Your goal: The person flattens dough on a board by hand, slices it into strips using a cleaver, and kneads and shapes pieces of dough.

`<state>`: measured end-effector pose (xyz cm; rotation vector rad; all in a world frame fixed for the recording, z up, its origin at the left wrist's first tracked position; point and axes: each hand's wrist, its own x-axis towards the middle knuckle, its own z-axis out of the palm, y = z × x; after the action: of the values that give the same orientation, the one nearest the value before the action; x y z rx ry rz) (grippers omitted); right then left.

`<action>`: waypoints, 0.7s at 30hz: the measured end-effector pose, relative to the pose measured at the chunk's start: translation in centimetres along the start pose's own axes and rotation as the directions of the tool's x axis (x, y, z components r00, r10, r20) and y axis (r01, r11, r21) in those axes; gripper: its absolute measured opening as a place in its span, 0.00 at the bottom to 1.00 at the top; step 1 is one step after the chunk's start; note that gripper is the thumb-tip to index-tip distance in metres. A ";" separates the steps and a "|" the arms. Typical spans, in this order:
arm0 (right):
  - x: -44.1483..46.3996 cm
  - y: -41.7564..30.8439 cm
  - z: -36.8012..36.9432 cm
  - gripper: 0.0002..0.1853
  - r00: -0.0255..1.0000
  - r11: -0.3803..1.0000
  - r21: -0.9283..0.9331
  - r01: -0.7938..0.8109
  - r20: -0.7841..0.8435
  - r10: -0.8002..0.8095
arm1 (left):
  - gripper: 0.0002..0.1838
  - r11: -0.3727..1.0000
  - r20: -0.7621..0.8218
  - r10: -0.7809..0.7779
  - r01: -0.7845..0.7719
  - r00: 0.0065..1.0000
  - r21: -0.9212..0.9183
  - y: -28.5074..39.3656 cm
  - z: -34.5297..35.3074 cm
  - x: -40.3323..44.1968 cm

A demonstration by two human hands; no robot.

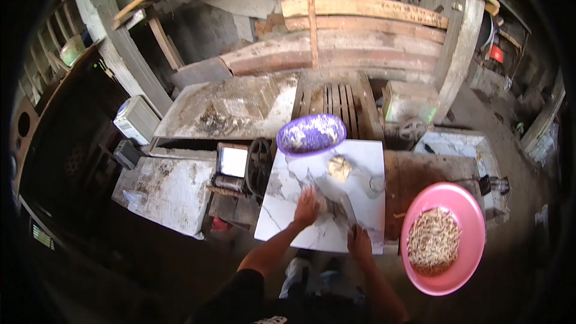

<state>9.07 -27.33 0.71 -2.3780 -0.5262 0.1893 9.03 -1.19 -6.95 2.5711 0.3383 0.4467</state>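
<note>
A white marbled board (282, 228) lies in front of me. My right hand (359, 243) is wrapped round the handle of a knife (344, 207), whose blade points away from me across the board. My left hand (306, 206) is over the middle of the board with its fingers stretched forward, beside a small pale piece (322, 205) that looks like dough. Farther back on the board sits a rounded lump of pale dough (339, 168). Behind it, at the board's far edge, a purple basin (311, 134) is dusted with white powder inside.
To the right stands a pink basin (474, 237) holding many pale strips (435, 239). A dark wheel (258, 167) and a machine with a bright panel (233, 162) stand close to the board's left. Stained worktops (168, 189) and a slatted wooden surface (336, 102) surround it.
</note>
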 end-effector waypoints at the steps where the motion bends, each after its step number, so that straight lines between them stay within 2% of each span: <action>1: 0.0 0.3 0.3 0.20 0.996 0.995 0.072 0.066 -0.069 -0.061 | 0.37 0.993 0.040 -0.008 0.003 0.999 0.122 1.2 -1.5 -0.4; 2: 0.1 0.6 0.6 0.17 0.983 0.981 0.138 0.137 -0.145 -0.117 | 0.38 0.985 0.041 0.065 -0.071 0.997 0.154 2.0 -2.4 -0.9; 4: -0.3 -0.2 -0.4 0.16 0.994 0.978 0.203 0.053 -0.104 -0.032 | 0.39 0.973 0.172 0.103 -0.135 0.980 0.185 3.8 -2.8 -2.7; 5: -0.4 0.3 0.1 0.16 0.990 0.978 0.204 0.045 -0.140 -0.016 | 0.39 0.975 0.191 0.096 -0.131 0.977 0.178 4.6 -2.5 -3.6; 8: -0.8 -0.2 -0.6 0.16 0.990 0.971 0.234 -0.059 -0.113 0.087 | 0.40 0.964 0.135 0.103 -0.132 0.986 0.233 5.7 -2.3 -4.5; 9: -0.9 0.3 -0.4 0.16 0.980 0.985 0.162 0.054 -0.198 -0.021 | 0.40 0.962 0.152 0.081 -0.117 0.985 0.246 6.0 -2.5 -4.6; 10: -1.0 1.0 0.0 0.16 0.982 0.986 0.160 0.045 -0.189 -0.014 | 0.41 0.961 0.165 0.057 -0.099 0.985 0.258 6.3 -2.6 -4.6; 11: -0.7 1.7 0.3 0.17 0.990 0.964 0.245 -0.105 -0.070 0.126 | 0.41 0.962 0.167 0.052 -0.094 0.985 0.255 6.3 -3.0 -4.1; 12: -0.4 2.6 0.6 0.17 0.966 0.916 0.308 -0.257 0.059 0.251 | 0.40 0.981 0.261 0.016 -0.066 0.965 0.182 6.2 -3.7 -3.5; 13: -0.3 2.8 0.9 0.18 0.969 0.918 0.313 -0.244 0.035 0.246 | 0.40 0.993 0.356 -0.012 -0.030 0.934 0.113 5.6 -4.1 -3.2; 14: -0.2 3.1 1.1 0.18 0.968 0.916 0.315 -0.248 0.038 0.249 | 0.40 0.993 0.360 -0.014 -0.029 0.933 0.114 4.4 -3.7 -2.9; 16: -0.1 1.4 -0.6 0.20 0.914 0.852 0.331 -0.405 0.166 0.370 | 0.39 0.986 0.285 0.081 -0.118 0.955 0.115 1.7 -2.1 -2.5; 17: -0.1 0.8 -0.9 0.20 0.913 0.851 0.332 -0.407 0.164 0.373 | 0.38 0.974 0.178 0.060 -0.096 0.982 0.204 1.2 -1.7 -2.4; 19: -0.4 0.1 -0.9 0.23 0.972 0.966 0.107 -0.234 0.008 0.234 | 0.39 0.981 0.126 0.031 -0.054 0.992 0.186 2.5 -2.1 -2.4; 21: -0.2 -0.5 -0.6 0.21 0.972 0.963 0.129 -0.236 0.022 0.235 | 0.39 0.986 0.074 -0.004 -0.008 0.997 0.165 3.3 -2.6 -2.8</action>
<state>8.84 -27.44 1.50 -2.3067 -0.2244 0.3277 5.95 -3.75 -3.77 2.7415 0.3602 0.3352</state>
